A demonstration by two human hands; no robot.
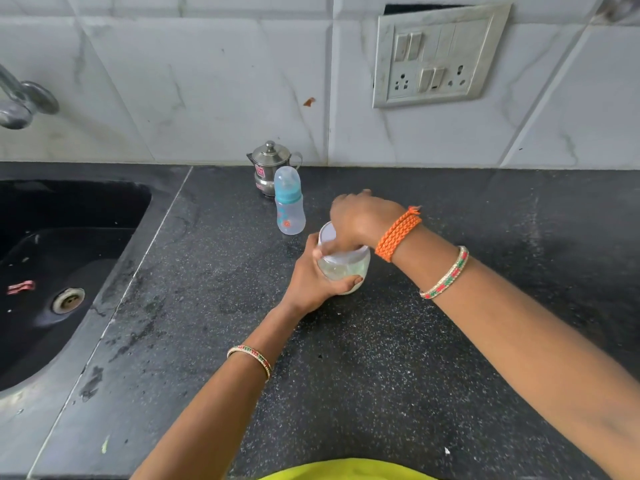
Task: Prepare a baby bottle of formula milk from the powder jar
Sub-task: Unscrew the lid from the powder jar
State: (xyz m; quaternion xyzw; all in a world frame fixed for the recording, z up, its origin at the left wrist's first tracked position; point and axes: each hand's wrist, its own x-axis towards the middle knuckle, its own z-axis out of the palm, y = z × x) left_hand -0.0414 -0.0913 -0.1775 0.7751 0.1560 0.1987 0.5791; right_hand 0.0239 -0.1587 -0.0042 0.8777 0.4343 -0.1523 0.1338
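The left hand [313, 271] grips the powder jar [344, 263] from its left side, fingers curled round the clear wall with the thumb wrapped across the near lower part. The jar stands on the black speckled countertop [381, 358], roughly in the middle of the view, and shows a pale, whitish content through its side.

The right hand [356, 220] comes down over the jar's white top from above, wrist bent, its fingers pointing down onto the top. They are curled there, but the back of the hand hides the fingertips, so I cannot tell whether they clasp a lid or reach inside the mouth. An orange braided cord [398, 233] wraps that wrist, with a beaded bangle [445, 273] further up the forearm; a similar bangle [251, 358] sits on the left forearm.

Just behind and to the left of the jar stands the baby bottle [289, 206], upright, with a blue collar and a clear cap on, apart from both hands. Right behind it, near the tiled wall, is a small lidded steel pot [270, 166] with a red label.

A black sink [86, 202] fills the left side, a red scrap [20, 287] lying near its drain [68, 300], and a tap [20, 102] projects from the wall above. A switch and socket panel [440, 57] is fixed on the wall at upper right.
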